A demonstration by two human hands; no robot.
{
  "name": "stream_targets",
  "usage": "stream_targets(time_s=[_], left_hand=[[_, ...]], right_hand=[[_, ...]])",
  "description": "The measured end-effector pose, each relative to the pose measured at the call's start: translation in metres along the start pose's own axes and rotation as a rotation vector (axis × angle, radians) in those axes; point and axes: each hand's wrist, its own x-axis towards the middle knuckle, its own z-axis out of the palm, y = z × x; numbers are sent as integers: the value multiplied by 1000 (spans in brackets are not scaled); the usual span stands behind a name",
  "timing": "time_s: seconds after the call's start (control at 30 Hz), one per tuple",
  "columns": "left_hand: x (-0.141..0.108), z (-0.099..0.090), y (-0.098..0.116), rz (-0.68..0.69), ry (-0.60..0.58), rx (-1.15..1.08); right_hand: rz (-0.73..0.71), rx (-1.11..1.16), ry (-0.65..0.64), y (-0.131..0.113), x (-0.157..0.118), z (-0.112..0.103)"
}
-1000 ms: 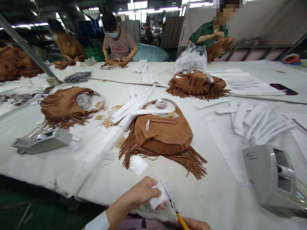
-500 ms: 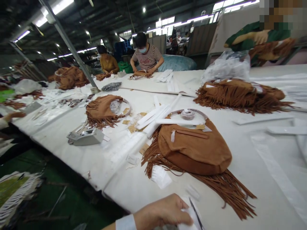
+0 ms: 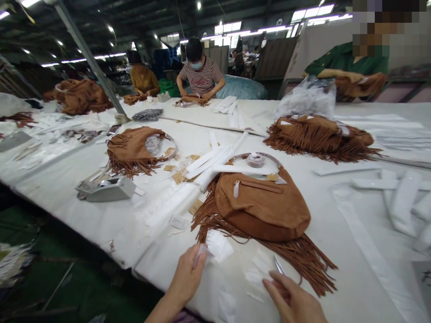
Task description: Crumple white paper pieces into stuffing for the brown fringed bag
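Note:
My left hand (image 3: 186, 277) pinches a small whitish slip (image 3: 201, 253) at the table's front edge, beside flat white sheets (image 3: 219, 246). In my right hand (image 3: 294, 298) is a slim pointed metal tool (image 3: 279, 265), its tip pointing away from me; the rest is hidden by the fingers. White scraps (image 3: 258, 272) lie between the hands. Just beyond them lies a brown suede fringed handbag (image 3: 262, 204) with a zip pocket, its long fringe spread toward the right hand. A wrapped roll (image 3: 256, 160) sits within its handle loop.
A grey tape dispenser (image 3: 111, 188) and a second fringed bag (image 3: 133, 146) stand to the left. White strips (image 3: 215, 159) and tan tags (image 3: 183, 177) lie midway. Fringed bags (image 3: 319, 137) are piled at right. Co-workers (image 3: 201, 74) handle brown pieces across the table.
My left hand has moved left and up, away from the pointed tool, and holds a small slip. My right hand has come into view with the tool. The view has shifted rightward.

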Motion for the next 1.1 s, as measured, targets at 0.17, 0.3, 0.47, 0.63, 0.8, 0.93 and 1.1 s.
stream_targets(time_s=[0.17,0.3,0.47,0.63,0.8,0.93,1.1], left_hand=[[17,12,-30,257,3,162],[22,24,-47,408,-57,200],[19,20,-51,457,-99,158],[16,18,-51,461,-111,121],[15,11,-43,297,-87,-37],[18,-5,-37,-76,82,-307],[21,-14,-36,-498,90,-844]], right_hand=[[86,10,-239,-58,49,56],[104,-112,-175,-71,67,82],[161,58,-59,-80,73,95],[153,95,-116,-90,78,104],[94,123,-175,-87,79,95],[163,316,-191,-76,73,70],[241,685,-133,-74,52,51]])
